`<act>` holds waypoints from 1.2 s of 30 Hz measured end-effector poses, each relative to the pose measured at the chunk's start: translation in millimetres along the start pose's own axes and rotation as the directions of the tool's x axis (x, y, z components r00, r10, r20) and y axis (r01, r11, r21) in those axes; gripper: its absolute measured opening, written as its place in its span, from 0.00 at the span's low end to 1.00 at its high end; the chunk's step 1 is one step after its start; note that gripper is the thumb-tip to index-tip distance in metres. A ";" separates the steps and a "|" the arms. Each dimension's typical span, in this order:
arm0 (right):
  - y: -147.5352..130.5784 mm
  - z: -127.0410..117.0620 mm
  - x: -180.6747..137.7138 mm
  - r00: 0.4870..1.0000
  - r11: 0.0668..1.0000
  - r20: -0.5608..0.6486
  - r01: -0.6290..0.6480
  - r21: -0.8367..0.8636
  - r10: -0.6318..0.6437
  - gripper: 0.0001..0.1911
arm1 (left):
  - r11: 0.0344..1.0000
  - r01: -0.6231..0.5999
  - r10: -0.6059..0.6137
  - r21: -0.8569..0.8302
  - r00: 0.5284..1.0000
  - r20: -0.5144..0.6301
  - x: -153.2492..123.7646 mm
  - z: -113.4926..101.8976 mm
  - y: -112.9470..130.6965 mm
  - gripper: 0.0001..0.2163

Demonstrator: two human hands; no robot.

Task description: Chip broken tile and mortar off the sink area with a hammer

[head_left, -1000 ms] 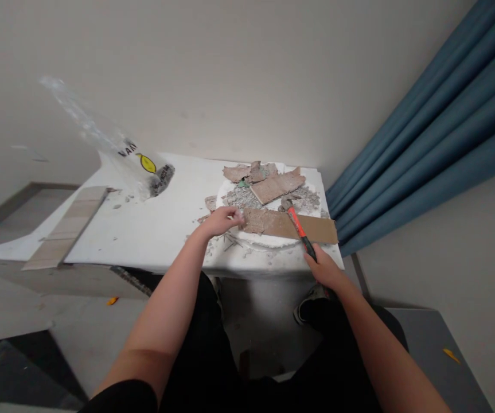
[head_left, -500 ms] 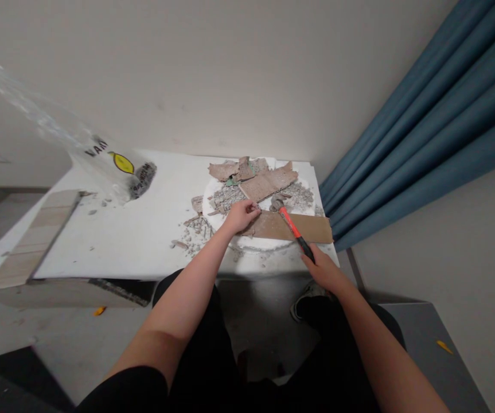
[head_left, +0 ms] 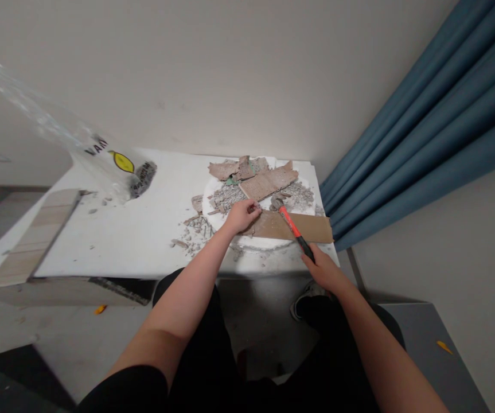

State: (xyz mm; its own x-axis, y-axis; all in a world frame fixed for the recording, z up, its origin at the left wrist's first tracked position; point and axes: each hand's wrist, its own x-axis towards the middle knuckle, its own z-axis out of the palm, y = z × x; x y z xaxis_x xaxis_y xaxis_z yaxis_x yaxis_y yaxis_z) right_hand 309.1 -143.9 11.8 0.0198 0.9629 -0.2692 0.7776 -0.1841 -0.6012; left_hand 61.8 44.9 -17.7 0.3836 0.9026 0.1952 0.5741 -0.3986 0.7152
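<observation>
My right hand (head_left: 322, 269) is closed round the black end of an orange-handled hammer (head_left: 290, 223), whose head rests on a long brown tile strip (head_left: 311, 228). My left hand (head_left: 241, 215) lies on the left end of that strip with its fingers curled over the broken edge. Behind them a round white slab (head_left: 213, 202) carries broken brown tile pieces (head_left: 267, 182) and grey rubble (head_left: 225, 198).
A white board (head_left: 144, 229) on the floor bears everything. A clear plastic bag (head_left: 113, 163) with a yellow logo stands at its left rear, a pale tile plank (head_left: 32, 238) lies on its left edge. Blue curtain (head_left: 423, 120) hangs at right; wall behind.
My left hand moved right from the slab's left rim onto the tile strip's end. The view shifted slightly right. The right hand and hammer kept their place.
</observation>
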 end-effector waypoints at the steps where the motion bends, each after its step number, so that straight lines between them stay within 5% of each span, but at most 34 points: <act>1: 0.3 0.2 0.2 1.000 1.000 0.000 -0.002 0.002 0.002 0.11 | 1.000 -0.008 0.008 0.002 1.000 -0.002 -0.1 0.4 -0.7 0.10; 11: -9.1 -0.8 -8.0 0.995 0.990 -0.092 0.060 0.125 -0.048 0.16 | 0.997 -0.046 0.048 0.059 0.998 -0.044 -5.6 6.8 0.5 0.08; 16: -31.1 -7.0 -27.8 0.982 0.971 -0.161 0.132 0.200 -0.101 0.20 | 0.999 0.015 -0.011 0.040 0.996 -0.089 -10.0 12.1 4.9 0.16; 36: -59.7 -7.9 -37.1 0.996 0.992 -0.085 0.020 -0.122 -0.030 0.22 | 1.000 0.021 -0.021 0.004 0.995 -0.100 -11.4 18.0 -0.5 0.21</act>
State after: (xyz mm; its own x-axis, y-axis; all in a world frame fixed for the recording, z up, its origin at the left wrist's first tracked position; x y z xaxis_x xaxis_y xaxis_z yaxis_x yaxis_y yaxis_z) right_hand 266.9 -167.0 63.6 0.0496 0.9813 -0.1861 0.8485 -0.1397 -0.5104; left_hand 70.3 31.9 -32.4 0.2971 0.9224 0.2468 0.5846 -0.3801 0.7168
